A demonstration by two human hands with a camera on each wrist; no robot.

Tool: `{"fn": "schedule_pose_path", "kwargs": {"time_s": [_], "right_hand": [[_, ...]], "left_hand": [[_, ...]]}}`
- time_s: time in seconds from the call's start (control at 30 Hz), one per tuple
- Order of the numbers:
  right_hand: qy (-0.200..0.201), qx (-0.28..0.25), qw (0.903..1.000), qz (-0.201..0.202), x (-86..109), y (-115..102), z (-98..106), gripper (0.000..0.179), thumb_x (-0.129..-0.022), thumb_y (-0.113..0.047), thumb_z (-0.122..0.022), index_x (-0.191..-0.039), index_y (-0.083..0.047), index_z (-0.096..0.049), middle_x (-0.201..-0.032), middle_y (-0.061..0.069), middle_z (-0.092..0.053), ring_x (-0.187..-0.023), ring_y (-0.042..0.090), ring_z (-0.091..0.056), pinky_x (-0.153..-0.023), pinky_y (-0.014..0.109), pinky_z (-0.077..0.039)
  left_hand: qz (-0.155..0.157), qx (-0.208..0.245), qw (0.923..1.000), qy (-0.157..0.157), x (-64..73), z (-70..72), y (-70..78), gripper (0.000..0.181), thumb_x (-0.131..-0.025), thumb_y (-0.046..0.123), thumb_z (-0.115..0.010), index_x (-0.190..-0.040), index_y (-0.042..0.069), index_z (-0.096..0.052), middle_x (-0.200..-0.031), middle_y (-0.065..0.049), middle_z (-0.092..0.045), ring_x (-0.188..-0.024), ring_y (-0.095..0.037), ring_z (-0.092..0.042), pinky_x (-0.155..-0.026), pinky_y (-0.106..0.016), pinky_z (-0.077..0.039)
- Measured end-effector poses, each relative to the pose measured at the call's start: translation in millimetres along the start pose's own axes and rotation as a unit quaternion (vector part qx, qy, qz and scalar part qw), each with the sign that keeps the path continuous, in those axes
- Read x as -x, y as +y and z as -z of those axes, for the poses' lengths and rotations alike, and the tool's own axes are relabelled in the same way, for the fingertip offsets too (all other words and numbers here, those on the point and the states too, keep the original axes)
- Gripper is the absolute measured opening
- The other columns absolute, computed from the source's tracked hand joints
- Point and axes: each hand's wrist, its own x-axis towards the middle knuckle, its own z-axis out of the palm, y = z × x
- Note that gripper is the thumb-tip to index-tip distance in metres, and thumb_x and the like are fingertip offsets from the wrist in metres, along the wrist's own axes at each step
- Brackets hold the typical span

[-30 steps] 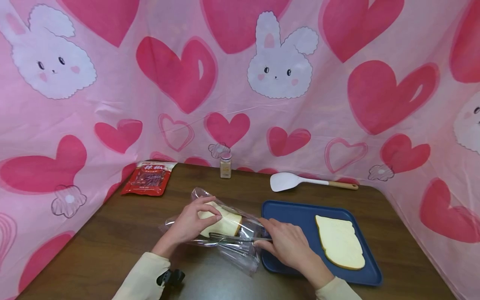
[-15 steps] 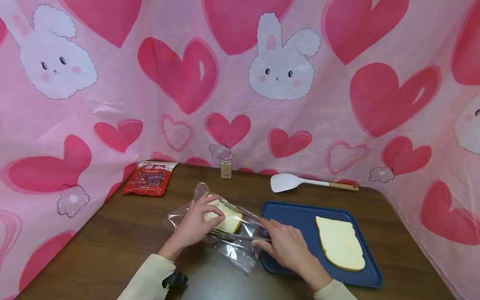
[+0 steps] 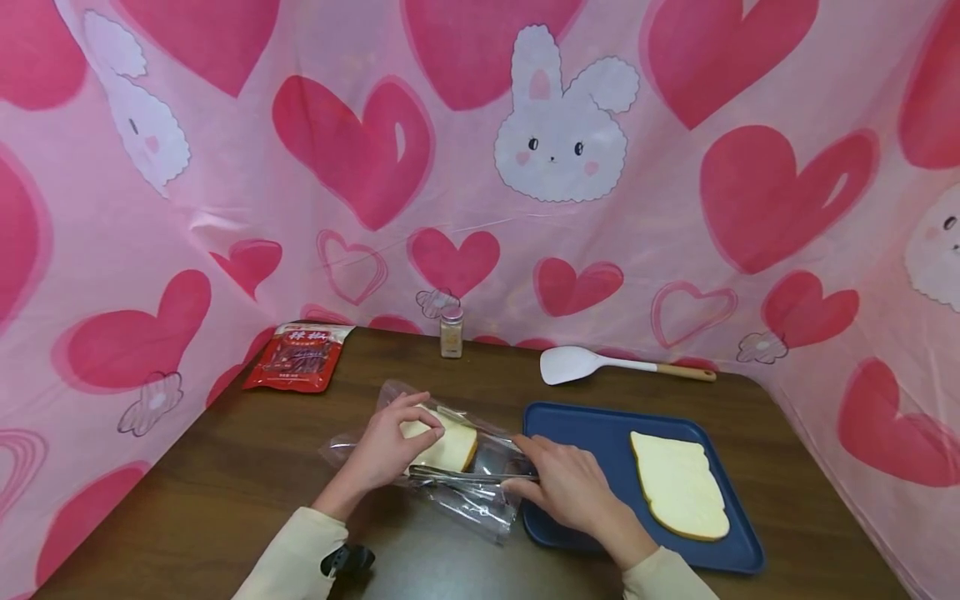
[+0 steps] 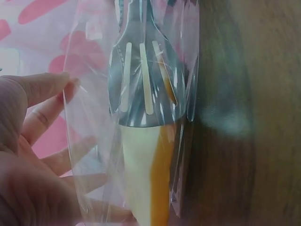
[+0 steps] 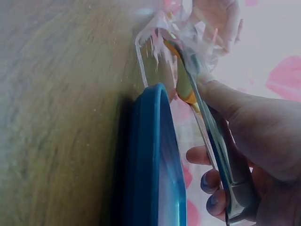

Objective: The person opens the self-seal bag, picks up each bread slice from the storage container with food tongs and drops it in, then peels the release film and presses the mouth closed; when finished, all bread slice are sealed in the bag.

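Note:
My right hand (image 3: 570,479) grips metal tongs (image 5: 216,141), whose arms reach left into a clear plastic bag (image 3: 480,512). Inside the bag lies a slice of bread (image 3: 453,448), pale with a golden-brown crust. The tong arms lie on either side of the slice, and a slotted tong end (image 4: 146,84) overlaps the bread in the left wrist view. With thumb and index finger, my left hand (image 3: 390,446) pinches the edge of the bag over the slice; its other fingers lie behind the film. A second slice of bread (image 3: 678,487) lies flat on the blue tray (image 3: 581,429).
The tray sits just right of the bag, under my right hand. Along the back stand a small spice jar (image 3: 452,333) and a white spatula (image 3: 573,365) with a wooden handle. A red packet (image 3: 300,358) lies at the back left. Pink printed cloth (image 3: 465,192) surrounds the table.
The bag and left hand shifted slightly right, then back left. The bread in the bag now sits a little further left of the right hand. The tongs stay in my right hand.

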Motion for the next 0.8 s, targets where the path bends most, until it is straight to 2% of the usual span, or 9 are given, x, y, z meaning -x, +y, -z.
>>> {"fn": "schedule_pose_path", "kwargs": {"time_s": [0.27,0.47,0.6,0.8], "right_hand": [[-0.046,-0.037,0.9982,-0.005,-6.6,4.3,0.5,0.066,-0.089,-0.064,-0.075,-0.133,-0.016,-0.068,-0.113,0.005,-0.075,-0.092,0.028,-0.074,-0.062,0.042,-0.056],[-0.075,-0.062,0.9948,-0.031,-6.3,8.0,6.1,0.072,-0.086,-0.061,-0.08,-0.14,-0.015,-0.066,-0.127,0.009,-0.074,-0.108,0.034,-0.074,-0.077,0.052,-0.061],[-0.085,-0.074,0.9926,-0.046,-4.2,12.2,10.3,0.074,-0.084,-0.06,-0.083,-0.14,-0.014,-0.067,-0.13,0.011,-0.074,-0.112,0.035,-0.073,-0.084,0.055,-0.061],[-0.086,-0.076,0.992,-0.053,-2.3,17.6,15.0,0.071,-0.083,-0.058,-0.085,-0.137,-0.015,-0.069,-0.129,0.011,-0.075,-0.111,0.033,-0.072,-0.085,0.055,-0.061]], "left_hand": [[-0.011,-0.021,0.9997,0.012,1.8,-4.4,-2.5,0.005,-0.093,0.017,-0.079,-0.089,0.015,-0.081,-0.148,-0.022,-0.062,-0.147,-0.049,-0.047,-0.12,-0.074,-0.03],[0.016,-0.029,0.9994,0.008,1.9,-4.2,-6.1,0.006,-0.094,0.016,-0.078,-0.088,0.015,-0.08,-0.149,-0.022,-0.061,-0.149,-0.051,-0.043,-0.121,-0.075,-0.027],[0.032,-0.033,0.9989,0.007,0.1,-4.4,-7.5,0.007,-0.095,0.016,-0.078,-0.089,0.016,-0.08,-0.15,-0.021,-0.061,-0.151,-0.05,-0.041,-0.122,-0.074,-0.028],[0.035,-0.033,0.9988,0.005,-1.0,-5.1,-4.6,0.007,-0.095,0.015,-0.077,-0.089,0.017,-0.08,-0.151,-0.018,-0.061,-0.154,-0.05,-0.036,-0.124,-0.072,-0.026]]}}
